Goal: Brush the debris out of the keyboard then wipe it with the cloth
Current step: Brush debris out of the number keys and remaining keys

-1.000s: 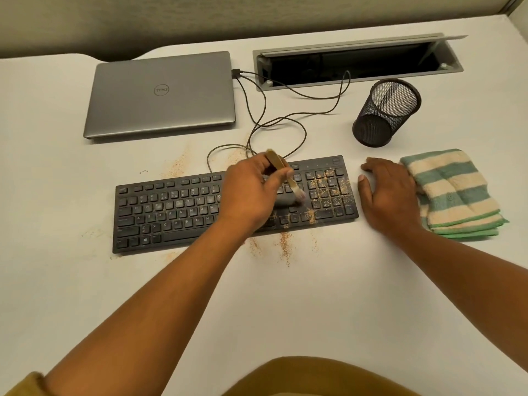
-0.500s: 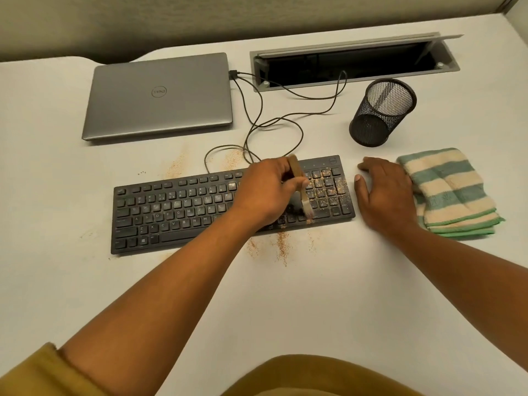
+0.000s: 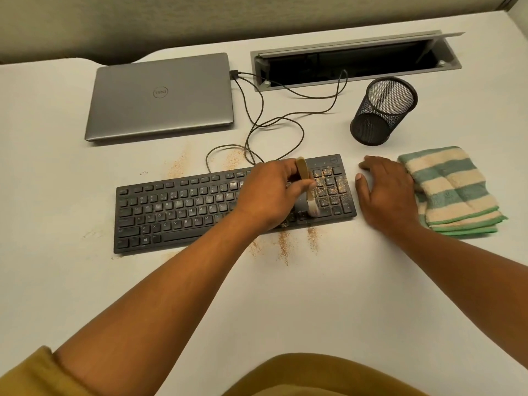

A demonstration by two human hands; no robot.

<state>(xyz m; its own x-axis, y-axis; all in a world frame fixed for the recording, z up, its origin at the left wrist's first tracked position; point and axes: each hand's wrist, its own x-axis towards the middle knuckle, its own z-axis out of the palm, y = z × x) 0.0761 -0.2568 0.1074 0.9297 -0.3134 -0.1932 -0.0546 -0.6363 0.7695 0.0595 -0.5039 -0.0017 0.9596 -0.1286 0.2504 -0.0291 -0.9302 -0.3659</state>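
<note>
Keyboard (image 3: 177, 212) lies flat on white desk (image 3: 285, 295), front-centre, w/ tan debris (image 3: 331, 190) speckling its numpad end & more in streaks on desk just in front. L hand (image 3: 268, 192) curls its fingers round a wooden brush (image 3: 302, 170), bristles down on keys near the front edge, beside numpad. R hand (image 3: 385, 192) rests flat on desk, fingers loose & straight, holding nothing, between keyboard's right end & folded green-striped cloth (image 3: 451, 190), its outer edge touching cloth. Behind: closed laptop (image 3: 163, 95), cable (image 3: 274, 121), black mesh cup (image 3: 383, 110), open cable hatch (image 3: 354, 64).
</note>
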